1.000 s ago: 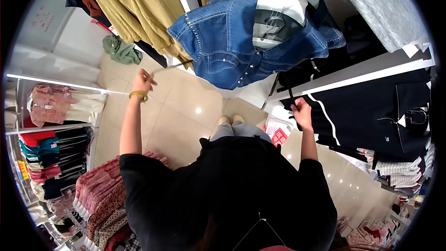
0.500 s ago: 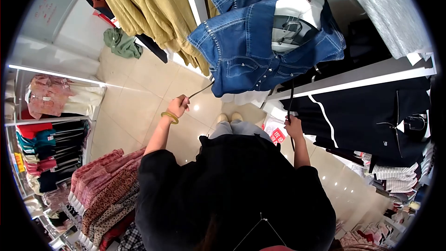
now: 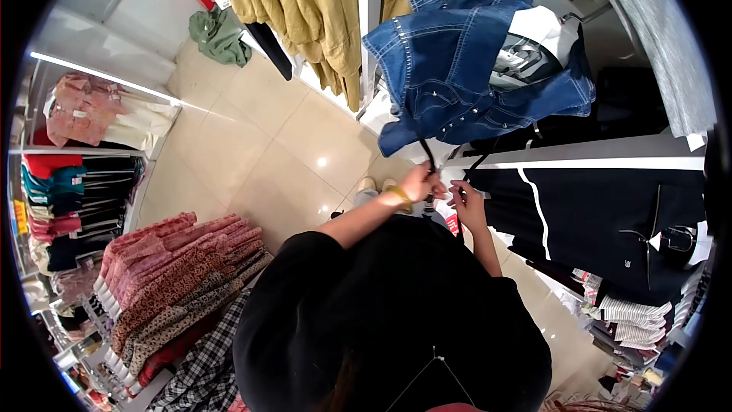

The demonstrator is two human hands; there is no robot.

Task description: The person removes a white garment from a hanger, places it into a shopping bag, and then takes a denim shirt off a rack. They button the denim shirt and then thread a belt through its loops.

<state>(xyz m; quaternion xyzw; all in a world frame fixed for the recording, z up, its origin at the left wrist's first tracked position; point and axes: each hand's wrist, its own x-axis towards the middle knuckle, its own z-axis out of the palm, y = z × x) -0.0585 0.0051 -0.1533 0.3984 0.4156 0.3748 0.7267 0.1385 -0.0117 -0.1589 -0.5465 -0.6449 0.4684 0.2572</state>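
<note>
A short-sleeved blue denim jacket (image 3: pixel 435 61) with snap buttons hangs in front of me on a hanger (image 3: pixel 583 17). A thin dark belt (image 3: pixel 428 154) comes out at its lower edge on both sides. My left hand (image 3: pixel 421 185), wearing a yellowish bangle (image 3: pixel 400 197), is closed on one end of the belt. The other end runs into my right hand (image 3: pixel 468 206), whose fingers are bent around it. Both hands are close together, just below the jacket's hem. The fingertips are slightly blurred.
Mustard garments (image 3: pixel 301 23) hang to the left of the jacket, and black clothes (image 3: pixel 579 221) to the right. A green garment (image 3: pixel 219 34) lies near the wall. Patterned blouses (image 3: pixel 179 275) hang on a rack at lower left. Pale tiles (image 3: pixel 252 137) cover the floor.
My left hand has moved right, bringing its belt end towards my right hand. The belt ends were wide apart before. The jacket now appears further right in view.
</note>
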